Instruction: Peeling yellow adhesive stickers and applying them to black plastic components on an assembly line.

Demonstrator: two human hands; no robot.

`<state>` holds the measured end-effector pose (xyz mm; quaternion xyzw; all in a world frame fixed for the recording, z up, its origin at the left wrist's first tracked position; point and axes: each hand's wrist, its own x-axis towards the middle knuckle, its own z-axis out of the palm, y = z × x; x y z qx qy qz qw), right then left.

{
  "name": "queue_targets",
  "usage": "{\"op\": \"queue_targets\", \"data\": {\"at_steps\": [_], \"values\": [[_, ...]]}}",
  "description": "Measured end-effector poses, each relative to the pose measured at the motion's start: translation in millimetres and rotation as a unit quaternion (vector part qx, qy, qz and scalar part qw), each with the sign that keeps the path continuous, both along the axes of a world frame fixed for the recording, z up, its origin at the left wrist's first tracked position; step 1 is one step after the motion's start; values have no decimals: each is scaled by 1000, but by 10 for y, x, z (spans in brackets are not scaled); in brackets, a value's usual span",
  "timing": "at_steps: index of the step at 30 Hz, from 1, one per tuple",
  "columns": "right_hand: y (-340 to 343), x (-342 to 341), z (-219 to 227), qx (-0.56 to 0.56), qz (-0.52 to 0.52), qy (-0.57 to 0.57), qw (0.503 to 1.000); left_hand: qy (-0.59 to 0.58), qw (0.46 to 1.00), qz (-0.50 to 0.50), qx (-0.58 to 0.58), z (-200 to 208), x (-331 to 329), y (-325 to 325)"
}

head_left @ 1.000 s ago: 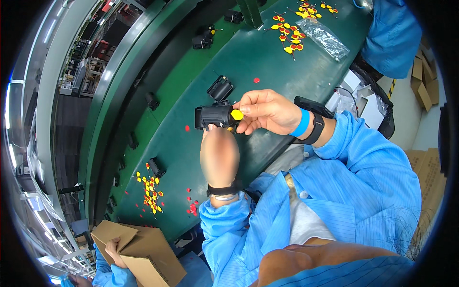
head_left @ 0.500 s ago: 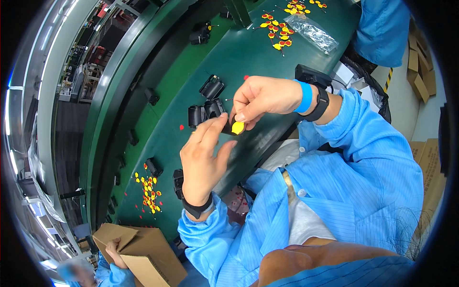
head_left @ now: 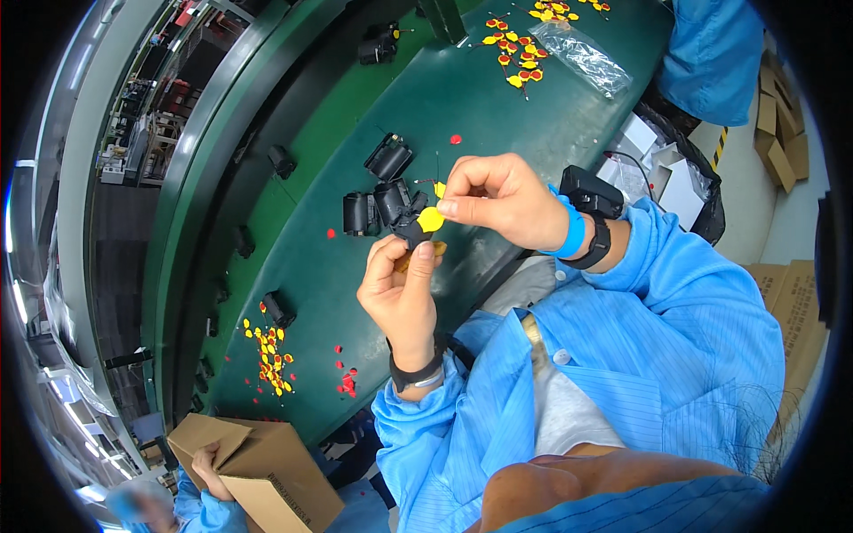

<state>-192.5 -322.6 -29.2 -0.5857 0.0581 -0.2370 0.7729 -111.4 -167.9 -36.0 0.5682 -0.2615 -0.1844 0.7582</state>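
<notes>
My left hand [head_left: 400, 289] grips a small black plastic housing [head_left: 410, 231] between thumb and fingers, over the green work surface. Against that housing lies a round yellow piece [head_left: 431, 219], which my right hand [head_left: 511, 200] pinches between thumb and forefinger. Another yellow bit [head_left: 440, 189] with thin dark wires sticks out beside my right fingertips. A darker yellow edge shows under my left thumb; what it belongs to is unclear. Just beyond my hands three black housings lie together, among them an upper one [head_left: 388, 157] and a left one [head_left: 360, 214].
Yellow-and-red wired discs lie in a near-left pile [head_left: 271, 355] and a far pile [head_left: 515, 53] beside a clear plastic bag [head_left: 582, 58]. Red dots [head_left: 346, 382] dot the green surface [head_left: 311, 266]. Another person's hand [head_left: 206, 466] holds a cardboard box [head_left: 275, 480] at lower left.
My left hand has moved right and closed from spread fingers around the black housing. My right hand has turned, its pinched yellow piece now against the housing. Red dots formerly hidden by my left hand show.
</notes>
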Motion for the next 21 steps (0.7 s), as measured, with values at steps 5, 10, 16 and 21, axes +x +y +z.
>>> {"op": "queue_targets", "data": {"at_steps": [5, 10, 16, 21], "values": [[41, 10, 1, -30, -9, 7, 999, 4, 1000, 10, 0, -11, -25, -10], [81, 22, -42, -56, -21, 12, 998, -41, 999, 26, -10, -35, -81, -12], [94, 13, -25, -111, -49, 16, 992, -40, 999, 32, -14, -56, -100, -7], [82, 42, -28, -143, -28, 27, 989, -39, 998, 39, -2, -47, -108, -1]]}}
